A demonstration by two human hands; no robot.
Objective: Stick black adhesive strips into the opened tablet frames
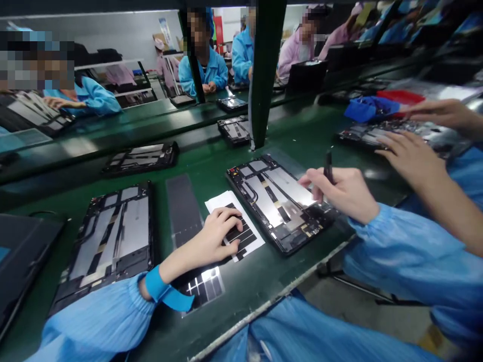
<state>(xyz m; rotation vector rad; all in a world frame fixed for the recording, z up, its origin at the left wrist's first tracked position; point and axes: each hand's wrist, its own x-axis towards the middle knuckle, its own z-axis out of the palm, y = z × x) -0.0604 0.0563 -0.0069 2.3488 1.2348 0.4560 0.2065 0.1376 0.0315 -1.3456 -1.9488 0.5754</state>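
My left hand (222, 234) rests on a white sheet (258, 240) of black adhesive strips, fingers bent and apart, thumb spread. A blue band circles that wrist. Over the right side of an opened tablet (277, 201), my right hand (339, 188) is closed on a slim black tool (328, 166); its upper end sticks up from the fist, and its tip cannot be made out. The tablet lies flat, its silver battery plates and black-and-gold ribbon cable exposed. Clear film (184, 206) lies left of the sheet, and another film with dark strips (207, 289) is below my left wrist.
Another opened tablet (113, 236) lies at left, beside a dark panel (26, 256). More tablets (141, 157) sit farther back near a green post (266, 75). At right, a co-worker's hands (418, 156) are over parts beside a blue bin (372, 109). Other people sit opposite.
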